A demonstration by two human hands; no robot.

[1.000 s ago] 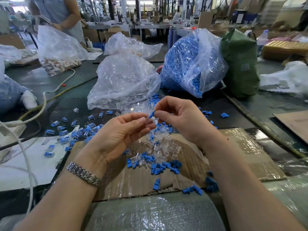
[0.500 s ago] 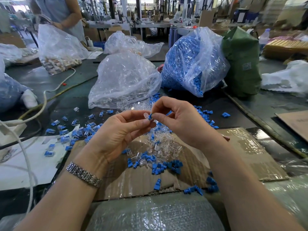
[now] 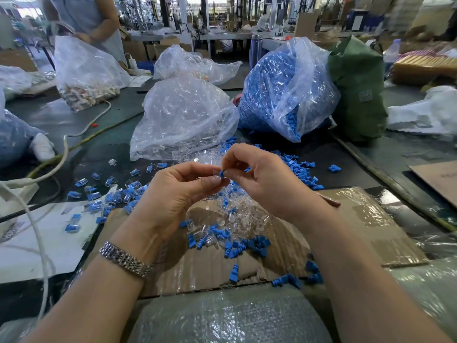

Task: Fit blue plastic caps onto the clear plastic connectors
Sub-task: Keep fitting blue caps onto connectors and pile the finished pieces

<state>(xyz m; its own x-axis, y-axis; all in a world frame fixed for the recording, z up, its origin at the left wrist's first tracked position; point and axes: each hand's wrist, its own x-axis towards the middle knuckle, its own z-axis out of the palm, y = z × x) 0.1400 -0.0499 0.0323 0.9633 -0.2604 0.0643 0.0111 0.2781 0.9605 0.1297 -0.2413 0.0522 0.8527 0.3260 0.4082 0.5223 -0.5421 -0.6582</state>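
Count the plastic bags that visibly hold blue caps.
1: the clear bag of blue caps behind the hands, right of the bag of clear connectors. A bluish bag at the left edge may hold more; contents unclear.

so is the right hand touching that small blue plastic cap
Touching. The head view shows the right hand pinching the small blue plastic cap between thumb and forefinger.

A brown cardboard sheet (image 3: 346, 233) carries bright blue caps (image 3: 247, 246) and colourless clear connectors (image 3: 237, 214). Behind it, one transparent bag (image 3: 286, 90) shows blue; right of that stands a dark green sack (image 3: 358, 95).
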